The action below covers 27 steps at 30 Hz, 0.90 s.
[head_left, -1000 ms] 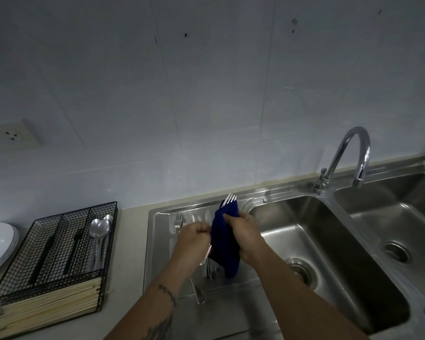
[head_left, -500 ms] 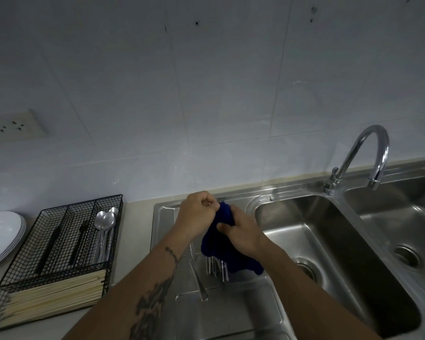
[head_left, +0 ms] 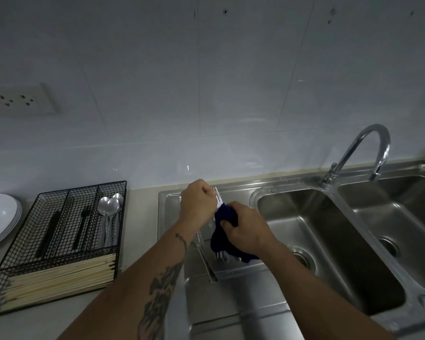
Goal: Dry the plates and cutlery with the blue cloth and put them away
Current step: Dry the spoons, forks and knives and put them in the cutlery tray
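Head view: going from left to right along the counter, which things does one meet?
White plates → black wire cutlery tray → left hand gripping cutlery → blue cloth held by the right hand → first sink basin → tap → second sink basin.

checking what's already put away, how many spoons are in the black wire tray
3 spoon bowls show, clustered in the rightmost upright compartment of the black wire tray: front left, front right, one behind. Their handles overlap, so more may be hidden beneath.

Over the sink drainboard (head_left: 231, 298), the left hand (head_left: 198, 201) is gripping a fork (head_left: 218, 198) while the right hand (head_left: 247, 229) is clutching the blue cloth (head_left: 225, 231) around it.
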Tool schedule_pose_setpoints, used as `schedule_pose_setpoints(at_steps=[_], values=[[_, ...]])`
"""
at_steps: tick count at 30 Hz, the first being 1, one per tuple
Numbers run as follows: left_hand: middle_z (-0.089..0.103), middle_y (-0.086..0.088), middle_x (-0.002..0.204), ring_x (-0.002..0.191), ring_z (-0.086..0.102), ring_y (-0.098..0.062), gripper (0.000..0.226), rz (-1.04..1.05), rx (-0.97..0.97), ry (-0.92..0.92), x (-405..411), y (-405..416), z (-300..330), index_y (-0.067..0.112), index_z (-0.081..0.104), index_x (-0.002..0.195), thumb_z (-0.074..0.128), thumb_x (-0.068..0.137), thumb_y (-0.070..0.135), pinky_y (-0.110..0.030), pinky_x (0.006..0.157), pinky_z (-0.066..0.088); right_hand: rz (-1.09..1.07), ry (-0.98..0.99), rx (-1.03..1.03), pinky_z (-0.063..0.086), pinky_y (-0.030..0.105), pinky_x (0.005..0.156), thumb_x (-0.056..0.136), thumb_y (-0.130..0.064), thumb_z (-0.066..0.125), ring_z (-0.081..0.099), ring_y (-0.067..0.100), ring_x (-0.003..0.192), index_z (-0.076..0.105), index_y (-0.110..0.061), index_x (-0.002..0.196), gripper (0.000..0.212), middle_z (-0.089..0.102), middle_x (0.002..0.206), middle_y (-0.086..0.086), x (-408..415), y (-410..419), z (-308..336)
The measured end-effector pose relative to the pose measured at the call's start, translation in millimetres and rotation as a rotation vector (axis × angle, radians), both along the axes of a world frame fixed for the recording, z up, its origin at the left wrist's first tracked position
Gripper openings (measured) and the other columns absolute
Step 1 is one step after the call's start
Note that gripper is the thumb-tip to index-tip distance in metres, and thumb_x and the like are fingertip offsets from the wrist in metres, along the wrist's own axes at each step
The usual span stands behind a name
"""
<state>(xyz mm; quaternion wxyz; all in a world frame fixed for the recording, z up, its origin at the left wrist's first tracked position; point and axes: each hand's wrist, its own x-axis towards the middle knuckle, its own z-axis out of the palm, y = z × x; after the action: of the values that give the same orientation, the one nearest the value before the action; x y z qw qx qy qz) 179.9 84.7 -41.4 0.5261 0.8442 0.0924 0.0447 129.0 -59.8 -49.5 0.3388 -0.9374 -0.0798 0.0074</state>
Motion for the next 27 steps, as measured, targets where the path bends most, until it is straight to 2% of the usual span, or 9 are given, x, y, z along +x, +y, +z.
schedule_pose_setpoints(at_steps=[2, 6, 10, 14, 16, 18, 20, 24, 27], values=[[0.067, 0.004, 0.082, 0.082, 0.069, -0.023, 0.022, 0.019, -0.011, 0.001, 0, 7, 7, 0.023, 0.061, 0.069, 0.062, 0.088, 0.014, -0.043, 0.071, 0.061, -0.019, -0.005, -0.037, 0.057, 0.036, 0.078, 0.09, -0.029, 0.062, 0.066, 0.02, 0.088, 0.06, -0.021, 0.121, 0.032, 0.071, 0.102, 0.001, -1, 9, 5], [0.07, -0.009, 0.088, 0.07, 0.073, -0.026, 0.018, 0.11, -0.156, 0.045, 3, 30, 21, 0.013, 0.064, 0.076, 0.059, 0.091, 0.005, -0.027, 0.049, 0.057, 0.028, 0.035, -0.165, 0.056, 0.034, 0.075, 0.089, -0.033, 0.062, 0.065, 0.021, 0.084, 0.06, -0.02, 0.118, 0.032, 0.071, 0.1, 0.003, -7, 20, 6], [0.07, -0.015, 0.088, 0.073, 0.07, -0.023, 0.009, 0.041, -0.462, 0.183, -2, 41, 17, 0.005, 0.065, 0.087, 0.06, 0.095, 0.007, -0.029, 0.058, 0.061, 0.034, 0.094, -0.095, 0.056, 0.031, 0.072, 0.088, -0.028, 0.062, 0.065, 0.019, 0.083, 0.064, -0.019, 0.115, 0.028, 0.071, 0.097, 0.001, -8, 32, 3], [0.058, -0.01, 0.072, 0.059, 0.057, -0.017, 0.021, -0.064, -0.458, 0.225, -1, 43, 11, 0.005, 0.055, 0.074, 0.062, 0.094, 0.004, -0.026, 0.053, 0.058, 0.029, 0.123, 0.025, 0.057, 0.035, 0.076, 0.09, -0.023, 0.062, 0.066, 0.017, 0.083, 0.065, -0.018, 0.111, 0.022, 0.07, 0.094, 0.0, 0, 42, 1], [0.059, -0.012, 0.075, 0.058, 0.06, -0.019, 0.013, -0.008, -0.482, 0.183, 6, 50, 8, 0.005, 0.058, 0.082, 0.059, 0.095, 0.003, -0.028, 0.052, 0.059, 0.056, 0.18, 0.008, 0.057, 0.035, 0.078, 0.091, -0.023, 0.063, 0.066, 0.018, 0.086, 0.064, -0.017, 0.112, 0.022, 0.069, 0.096, 0.001, 1, 40, -4], [0.061, -0.017, 0.08, 0.058, 0.068, -0.024, 0.011, 0.079, -0.509, 0.166, 19, 62, 0, 0.003, 0.056, 0.088, 0.054, 0.097, 0.007, -0.039, 0.058, 0.063, 0.07, 0.23, -0.059, 0.056, 0.031, 0.075, 0.091, -0.022, 0.062, 0.065, 0.019, 0.087, 0.064, -0.017, 0.113, 0.022, 0.069, 0.098, 0.001, 1, 32, -11], [0.065, -0.023, 0.086, 0.061, 0.072, -0.029, 0.015, 0.129, -0.415, 0.191, 32, 72, -16, 0.002, 0.052, 0.091, 0.048, 0.099, 0.014, -0.053, 0.068, 0.062, 0.057, 0.245, -0.115, 0.049, 0.023, 0.066, 0.092, -0.022, 0.061, 0.062, 0.017, 0.084, 0.063, -0.018, 0.112, 0.02, 0.066, 0.097, 0.0, 4, 22, -16], [0.065, -0.015, 0.088, 0.065, 0.063, -0.024, 0.023, 0.096, -0.068, 0.258, 41, 74, -51, 0.01, 0.057, 0.1, 0.038, 0.101, 0.023, -0.036, 0.059, 0.055, -0.003, 0.198, -0.132, 0.049, 0.026, 0.07, 0.091, -0.024, 0.062, 0.063, 0.019, 0.085, 0.064, -0.017, 0.112, 0.022, 0.069, 0.1, 0.004, 19, 8, -14], [0.058, -0.012, 0.076, 0.061, 0.053, -0.021, 0.019, 0.034, -0.017, 0.344, 38, 66, -67, 0.01, 0.055, 0.084, 0.043, 0.096, 0.017, -0.028, 0.057, 0.043, -0.03, 0.203, -0.105, 0.053, 0.032, 0.075, 0.091, -0.027, 0.064, 0.064, 0.022, 0.089, 0.063, -0.018, 0.116, 0.027, 0.069, 0.102, 0.006, 30, 5, -10]])
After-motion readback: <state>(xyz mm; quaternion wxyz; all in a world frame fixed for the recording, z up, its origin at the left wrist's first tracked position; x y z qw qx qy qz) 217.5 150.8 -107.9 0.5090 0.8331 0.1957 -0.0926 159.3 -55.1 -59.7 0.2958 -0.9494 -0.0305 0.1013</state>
